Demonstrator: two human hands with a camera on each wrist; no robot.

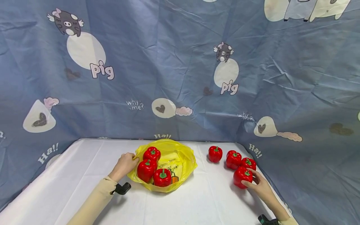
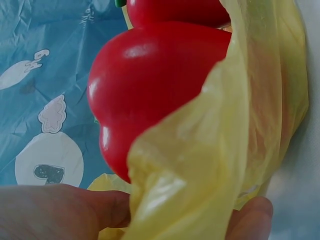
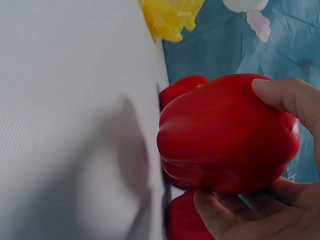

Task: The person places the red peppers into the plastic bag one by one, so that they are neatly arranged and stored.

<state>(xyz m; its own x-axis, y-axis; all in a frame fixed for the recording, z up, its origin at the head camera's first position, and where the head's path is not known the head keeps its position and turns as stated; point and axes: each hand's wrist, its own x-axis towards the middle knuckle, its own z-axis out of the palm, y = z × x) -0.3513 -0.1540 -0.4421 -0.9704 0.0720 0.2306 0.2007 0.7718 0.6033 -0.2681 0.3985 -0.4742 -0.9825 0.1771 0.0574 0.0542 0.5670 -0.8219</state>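
My left hand (image 1: 125, 164) pinches the left rim of a yellow plastic bag (image 1: 189, 156), which lies spread open on the table. Three red bell peppers sit inside the bag: one at the back (image 1: 153, 151), a bigger one (image 1: 145, 171) at the left and one at the front (image 1: 162, 178). In the left wrist view, thumb and fingers bunch the thin yellow film beside a shiny pepper (image 2: 150, 80). At the right, my right hand (image 1: 260, 187) grips a red bell pepper (image 1: 241, 177) with its green stem up, thumb and fingers on opposite sides in the right wrist view.
Beyond the held pepper stand more red bell peppers: one apart (image 1: 215, 155), one in the middle (image 1: 233, 160) and one (image 1: 249, 162) partly hidden. A white cloth covers the table (image 1: 92, 162). A blue printed curtain (image 1: 180, 62) hangs behind it and along the right side.
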